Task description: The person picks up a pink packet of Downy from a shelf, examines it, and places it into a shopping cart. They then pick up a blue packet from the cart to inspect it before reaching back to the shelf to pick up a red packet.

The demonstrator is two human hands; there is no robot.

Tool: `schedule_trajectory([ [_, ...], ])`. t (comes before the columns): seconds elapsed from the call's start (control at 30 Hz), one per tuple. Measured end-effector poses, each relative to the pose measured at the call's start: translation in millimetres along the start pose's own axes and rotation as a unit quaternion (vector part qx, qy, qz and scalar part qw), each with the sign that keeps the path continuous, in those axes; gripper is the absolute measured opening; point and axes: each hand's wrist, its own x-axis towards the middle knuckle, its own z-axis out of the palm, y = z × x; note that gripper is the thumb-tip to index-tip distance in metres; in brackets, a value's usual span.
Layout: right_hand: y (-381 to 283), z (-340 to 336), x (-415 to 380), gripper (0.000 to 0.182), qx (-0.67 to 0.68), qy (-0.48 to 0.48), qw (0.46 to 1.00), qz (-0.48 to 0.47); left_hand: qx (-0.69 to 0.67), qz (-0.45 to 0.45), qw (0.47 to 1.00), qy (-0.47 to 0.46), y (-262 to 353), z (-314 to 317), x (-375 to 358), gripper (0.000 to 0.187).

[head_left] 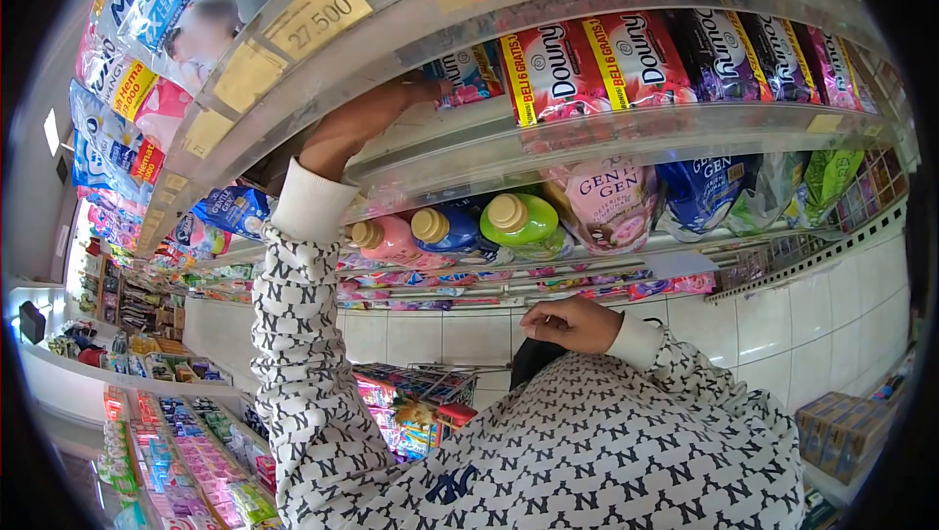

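My left hand [377, 119] reaches into the upper shelf, closed at the left edge of a blue Downy fabric softener pack [464, 75]. The shelf's front strip hides part of the hand. To the right of that pack stand red Downy packs [553, 66] with yellow "Beli 6 gratis" edges, then dark Downy packs [722, 56]. Down near my body, my right hand [579, 325] hovers over something black [536, 362], its fingers loosely bent and a little apart, with nothing visible in them.
Under the Downy shelf are bottles with tan caps, among them a green bottle [526, 222], and pink Gentle Gen pouches [608, 202]. A price tag [318, 14] reads 27.500. A shopping cart [416, 383] with goods stands by my left side. Cartons [846, 427] stack at lower right.
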Motion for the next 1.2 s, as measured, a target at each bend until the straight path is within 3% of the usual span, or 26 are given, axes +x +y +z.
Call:
schedule_trajectory([
  [0.1, 9, 4, 0, 0.029, 0.007, -0.018, 1.000, -0.012, 0.262, -0.008, 0.964, 0.035, -3, 7, -2, 0.056],
  [0.2, 5, 1, -3, 0.030, -0.014, -0.048, 0.999, 0.014, 0.174, 0.077, 0.981, 0.037, -6, 8, -4, 0.061],
  [0.4, 12, 4, -4, 0.032, -0.030, -0.069, 0.997, 0.012, 0.238, 0.162, 0.958, -0.014, 7, 12, -7, 0.052],
  [0.5, 3, 2, -9, 0.033, -0.055, -0.072, 0.996, -0.003, 0.186, 0.114, 0.976, -0.027, 8, 15, -7, 0.051],
  [0.73, 17, 5, -14, 0.033, -0.028, -0.050, 0.998, 0.000, 0.204, 0.157, 0.966, -0.020, -2, 17, 4, 0.052],
  [0.83, 12, 3, -16, 0.034, -0.038, -0.055, 0.998, 0.002, 0.252, 0.134, 0.958, 0.016, -12, 16, 9, 0.054],
  [0.93, 14, 3, -17, 0.035, -0.026, -0.057, 0.998, 0.003, 0.225, 0.172, 0.959, 0.014, -16, 10, 17, 0.055],
  [1.13, 19, 4, -16, 0.036, -0.023, -0.054, 0.998, -0.002, 0.194, 0.159, 0.965, 0.077, -11, 16, 41, 0.053],
  [1.2, 15, 4, -16, 0.036, -0.016, -0.056, 0.998, 0.003, 0.220, 0.108, 0.967, 0.063, -3, 14, 49, 0.055],
])
